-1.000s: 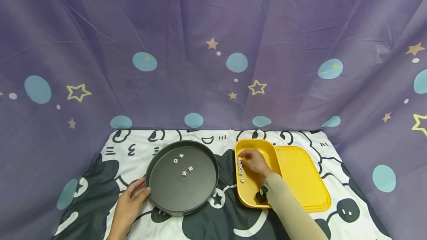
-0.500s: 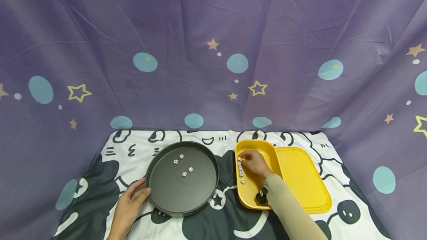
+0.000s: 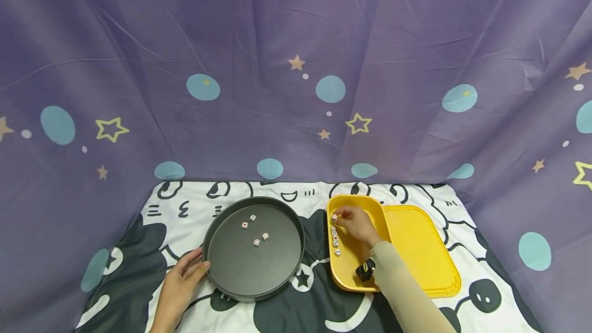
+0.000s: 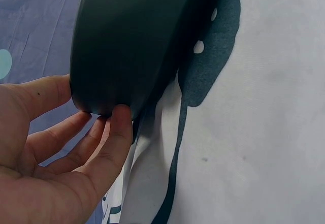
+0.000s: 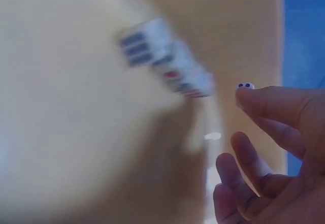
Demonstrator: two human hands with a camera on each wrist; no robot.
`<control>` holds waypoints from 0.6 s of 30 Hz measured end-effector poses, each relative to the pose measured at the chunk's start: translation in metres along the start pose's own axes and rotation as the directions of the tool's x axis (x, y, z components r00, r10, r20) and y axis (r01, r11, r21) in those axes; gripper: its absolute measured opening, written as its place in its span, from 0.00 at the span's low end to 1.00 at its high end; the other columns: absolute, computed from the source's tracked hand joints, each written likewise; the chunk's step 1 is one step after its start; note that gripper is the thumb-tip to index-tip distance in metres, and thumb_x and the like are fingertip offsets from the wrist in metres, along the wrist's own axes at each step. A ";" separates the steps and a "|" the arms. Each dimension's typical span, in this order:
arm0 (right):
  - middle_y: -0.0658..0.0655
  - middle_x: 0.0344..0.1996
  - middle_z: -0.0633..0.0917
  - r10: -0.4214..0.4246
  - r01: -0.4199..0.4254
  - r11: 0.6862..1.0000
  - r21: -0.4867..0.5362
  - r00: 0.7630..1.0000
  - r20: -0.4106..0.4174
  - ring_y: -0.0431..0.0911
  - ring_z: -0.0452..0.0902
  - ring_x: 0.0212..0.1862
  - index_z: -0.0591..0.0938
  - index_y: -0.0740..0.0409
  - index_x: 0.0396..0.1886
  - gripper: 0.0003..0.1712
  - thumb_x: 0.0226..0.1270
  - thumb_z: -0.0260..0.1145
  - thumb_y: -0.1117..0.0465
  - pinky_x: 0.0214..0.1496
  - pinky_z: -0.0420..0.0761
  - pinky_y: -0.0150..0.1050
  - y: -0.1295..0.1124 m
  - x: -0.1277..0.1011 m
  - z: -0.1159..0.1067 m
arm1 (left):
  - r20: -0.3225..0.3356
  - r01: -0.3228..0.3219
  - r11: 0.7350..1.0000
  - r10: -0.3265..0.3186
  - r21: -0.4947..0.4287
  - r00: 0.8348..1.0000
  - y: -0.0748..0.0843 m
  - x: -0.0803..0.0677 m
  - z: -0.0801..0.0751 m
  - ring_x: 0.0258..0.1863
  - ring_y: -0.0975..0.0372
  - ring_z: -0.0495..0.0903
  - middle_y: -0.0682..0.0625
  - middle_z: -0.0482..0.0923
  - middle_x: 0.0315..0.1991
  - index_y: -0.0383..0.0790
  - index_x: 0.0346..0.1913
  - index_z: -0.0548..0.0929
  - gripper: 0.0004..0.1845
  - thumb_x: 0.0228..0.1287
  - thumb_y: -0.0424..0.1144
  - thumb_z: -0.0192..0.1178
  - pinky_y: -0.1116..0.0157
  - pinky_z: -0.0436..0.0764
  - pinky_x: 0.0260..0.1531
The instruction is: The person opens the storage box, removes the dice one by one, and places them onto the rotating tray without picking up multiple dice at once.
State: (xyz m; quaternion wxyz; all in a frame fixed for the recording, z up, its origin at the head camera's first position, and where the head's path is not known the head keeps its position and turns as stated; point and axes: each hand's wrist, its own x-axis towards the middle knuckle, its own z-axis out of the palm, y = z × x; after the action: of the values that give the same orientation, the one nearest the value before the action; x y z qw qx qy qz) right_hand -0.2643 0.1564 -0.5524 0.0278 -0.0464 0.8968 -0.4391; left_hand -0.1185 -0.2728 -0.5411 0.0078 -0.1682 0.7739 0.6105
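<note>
Your right hand (image 3: 356, 225) pinches one die (image 3: 334, 217) at its fingertips, lifted at the far-left corner of the yellow tray (image 3: 358, 281). Remaining dice (image 3: 335, 238) sit in a short row running near-to-far along the tray's left wall, just under that hand. The black round pan (image 3: 217, 271) lies left, across the tray wall, four dice (image 3: 255, 230) inside, open floor nearer you. Your left hand (image 3: 181, 284) rests spread against the pan's near-left rim

The right hand (image 3: 357, 226) now lifts one small die (image 3: 334, 217) at its fingertips, above the row of dice (image 3: 335, 237) which lies just below the fingers.
</note>
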 end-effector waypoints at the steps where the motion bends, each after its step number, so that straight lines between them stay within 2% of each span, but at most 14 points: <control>1: 0.51 0.35 0.87 -0.008 0.008 1.000 0.001 1.000 -0.008 0.48 0.80 0.38 0.89 0.55 0.39 0.07 0.60 0.75 0.65 0.40 0.80 0.40 -0.003 -0.001 -0.002 | 0.001 -0.001 1.000 0.001 -0.003 1.000 0.000 0.000 0.000 0.45 0.82 0.75 0.32 0.68 0.67 0.32 0.71 0.67 0.31 0.70 0.35 0.64 0.75 0.81 0.48; 6: 0.53 0.39 0.87 -0.089 0.090 0.996 0.017 0.995 -0.040 0.51 0.81 0.44 0.88 0.57 0.40 0.08 0.60 0.75 0.67 0.46 0.82 0.44 -0.020 -0.001 -0.014 | 0.002 -0.006 1.000 0.006 0.000 1.000 -0.001 0.001 -0.001 0.47 0.80 0.75 0.32 0.69 0.67 0.32 0.71 0.67 0.31 0.70 0.37 0.64 0.74 0.81 0.48; 11: 0.53 0.41 0.87 -0.148 0.148 0.986 0.075 0.989 -0.002 0.49 0.79 0.43 0.89 0.59 0.42 0.08 0.62 0.73 0.68 0.46 0.81 0.42 -0.046 -0.002 -0.022 | -0.003 -0.010 1.000 0.010 0.008 1.000 -0.001 0.001 -0.001 0.47 0.80 0.75 0.33 0.69 0.67 0.32 0.71 0.67 0.31 0.70 0.38 0.64 0.75 0.81 0.48; 18: 0.52 0.40 0.86 -0.239 0.238 0.971 0.030 0.971 0.016 0.49 0.78 0.44 0.89 0.56 0.43 0.09 0.63 0.73 0.66 0.45 0.80 0.42 -0.080 -0.003 -0.017 | -0.005 -0.009 1.000 0.009 -0.005 1.000 -0.001 0.000 -0.001 0.46 0.82 0.75 0.33 0.69 0.67 0.32 0.71 0.68 0.30 0.70 0.37 0.64 0.75 0.81 0.48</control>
State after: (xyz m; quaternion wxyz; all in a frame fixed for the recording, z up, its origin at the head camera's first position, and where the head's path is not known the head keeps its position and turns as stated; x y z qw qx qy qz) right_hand -0.2578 0.1211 -0.4784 -0.0157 -0.1578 0.8782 -0.4511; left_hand -0.1178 -0.2735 -0.5420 0.0030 -0.1661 0.7732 0.6120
